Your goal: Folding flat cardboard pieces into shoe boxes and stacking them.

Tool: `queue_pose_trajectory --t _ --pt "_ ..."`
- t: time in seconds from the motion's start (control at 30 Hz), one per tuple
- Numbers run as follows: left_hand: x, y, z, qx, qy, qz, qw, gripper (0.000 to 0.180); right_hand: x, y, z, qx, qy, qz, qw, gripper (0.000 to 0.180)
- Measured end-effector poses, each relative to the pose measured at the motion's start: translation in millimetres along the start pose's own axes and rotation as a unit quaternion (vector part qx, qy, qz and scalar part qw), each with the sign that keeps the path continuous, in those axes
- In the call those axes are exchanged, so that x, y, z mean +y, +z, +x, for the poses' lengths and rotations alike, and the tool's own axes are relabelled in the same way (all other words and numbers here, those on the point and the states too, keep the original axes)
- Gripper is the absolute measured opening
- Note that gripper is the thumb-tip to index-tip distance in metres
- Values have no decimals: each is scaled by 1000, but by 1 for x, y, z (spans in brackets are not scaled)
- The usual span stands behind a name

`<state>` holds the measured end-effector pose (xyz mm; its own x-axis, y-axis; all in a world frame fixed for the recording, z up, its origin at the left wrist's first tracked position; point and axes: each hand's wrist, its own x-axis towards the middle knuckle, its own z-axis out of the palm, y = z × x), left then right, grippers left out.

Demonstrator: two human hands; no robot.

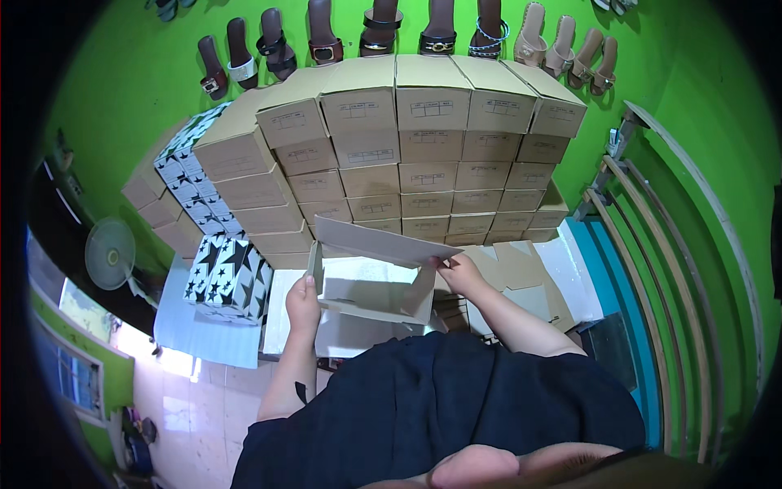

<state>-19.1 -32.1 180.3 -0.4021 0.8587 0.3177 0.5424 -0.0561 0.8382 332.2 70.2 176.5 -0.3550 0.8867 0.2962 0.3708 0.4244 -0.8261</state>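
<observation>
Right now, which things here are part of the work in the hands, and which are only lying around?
In hand:
- open cardboard box, held at both ends
- left hand on its left end
- right hand at its lid
- flat box blanks beside it

Lying about:
- stacked brown boxes
- star-print boxes
- sandals on the green wall
- fan

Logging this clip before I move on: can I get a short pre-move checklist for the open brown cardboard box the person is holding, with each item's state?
1. Left hand on the open brown cardboard shoe box: ok, it grips the left end wall.
2. Right hand on the box: ok, fingers meet the raised lid flap at its right corner.
3. Lid open: ok, flap lifted.
4. Box interior free: cannot tell, only pale lining shows.
5. Stacked brown cardboard boxes behind steady: ok, rows look even.
6. Flat cardboard blanks at right within reach: ok.
</observation>
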Motion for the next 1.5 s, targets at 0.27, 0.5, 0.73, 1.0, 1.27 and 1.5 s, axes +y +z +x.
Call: queue_pose_trajectory --t 0.27,0.5,0.73,1.0,1.27,1.5 --pt "25 -26 -8 -8 30 130 991 33 28 -2 -1 110 257 323 904 37" --pt "37 -44 -11 -44 253 177 950 35 40 -1 5 121 304 320 889 34" --pt "62 -44 -18 -101 368 208 901 39 -19 25 32 -70 224 255 938 43" --pt "86 -42 -22 -96 448 160 874 49 -26 46 93 -206 132 242 939 63" --pt "72 -49 -26 -76 445 121 884 53 21 45 93 -339 215 328 855 28" --pt "43 -52 -11 -51 329 142 932 56 -13 11 97 -276 156 300 900 13"
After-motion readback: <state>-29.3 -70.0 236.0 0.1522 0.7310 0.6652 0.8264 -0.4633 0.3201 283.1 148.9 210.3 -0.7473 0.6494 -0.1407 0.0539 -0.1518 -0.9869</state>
